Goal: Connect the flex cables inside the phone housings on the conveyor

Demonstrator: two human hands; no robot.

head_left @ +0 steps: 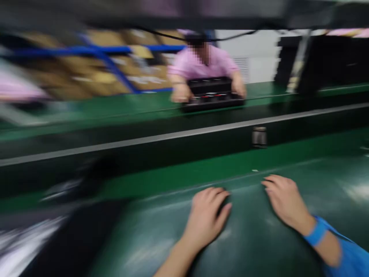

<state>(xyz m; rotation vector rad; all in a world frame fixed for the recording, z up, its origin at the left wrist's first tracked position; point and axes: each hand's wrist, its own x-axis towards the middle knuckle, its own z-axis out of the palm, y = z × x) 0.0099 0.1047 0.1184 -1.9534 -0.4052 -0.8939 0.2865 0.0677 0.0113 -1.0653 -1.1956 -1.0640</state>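
My left hand (pixel 206 211) rests palm down on the green work surface (pixel 239 246). Its fingers are a little bent and the thumb stands apart, with only dark shadow visible in the gap. My right hand (pixel 285 198) lies to the right of it, fingers stretched toward the left, and I see nothing in its grasp. A blue band (pixel 317 231) with a thin cord circles the right wrist, above a blue sleeve (pixel 351 259). Motion blurs much of the view.
A dark conveyor strip with a pale rail (pixel 173 135) runs across beyond my hands. Opposite, a person in pink (pixel 207 63) has both hands at a black open case (pixel 211 98). A black flat object (pixel 75 234) lies at left. Shelves with cartons (pixel 103 79) stand behind.
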